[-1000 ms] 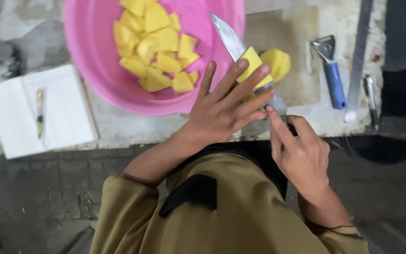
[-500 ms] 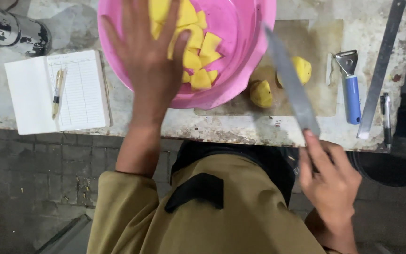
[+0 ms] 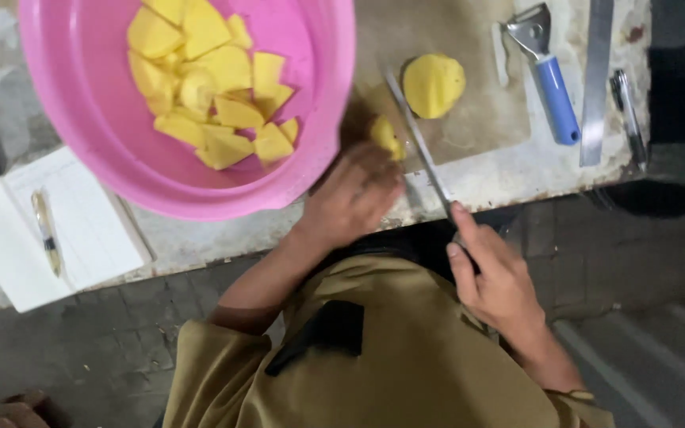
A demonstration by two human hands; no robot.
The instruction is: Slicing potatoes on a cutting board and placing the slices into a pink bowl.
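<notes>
**Potato cutting well under way at the bench**

The right hand is gripping a knife, its fingers clenched round the handle, the blade lying across the cutting board. The left hand is pinning a small potato piece beside the blade, fingers curled over it. Many yellow chunks are already sitting in the pink basin; a peeled half potato is waiting on the board, apparently uncut. The knife handle is hidden in the fist, and the basin's top is cut off.
</notes>
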